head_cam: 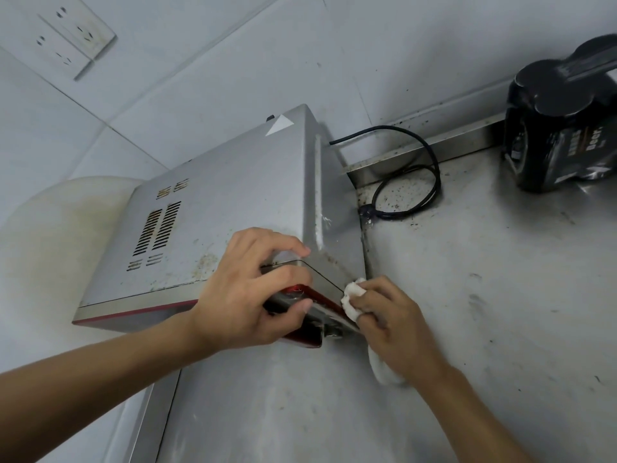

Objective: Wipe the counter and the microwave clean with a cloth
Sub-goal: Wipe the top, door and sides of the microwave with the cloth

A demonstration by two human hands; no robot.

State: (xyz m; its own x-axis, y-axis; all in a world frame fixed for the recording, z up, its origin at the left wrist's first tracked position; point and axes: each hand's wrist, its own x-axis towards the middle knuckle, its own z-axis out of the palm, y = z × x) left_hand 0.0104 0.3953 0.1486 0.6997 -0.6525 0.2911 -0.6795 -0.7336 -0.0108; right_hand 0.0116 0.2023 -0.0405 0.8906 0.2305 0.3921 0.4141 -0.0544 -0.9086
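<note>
A silver microwave (pixel 227 208) with a red front edge stands on the steel counter (pixel 467 295), its top stained near the front. My left hand (pixel 247 289) grips the microwave's front right corner, fingers on top and thumb under the red edge. My right hand (pixel 390 325) holds a bunched white cloth (pixel 350 299) and presses it against the lower right front corner of the microwave. Part of the cloth hangs out below my right palm.
The microwave's black power cord (pixel 417 182) lies coiled on the dirty counter behind it. A black shrink-wrapped pack of cans (pixel 561 128) stands at the back right. A wall socket (pixel 73 35) sits on the tiled wall at upper left.
</note>
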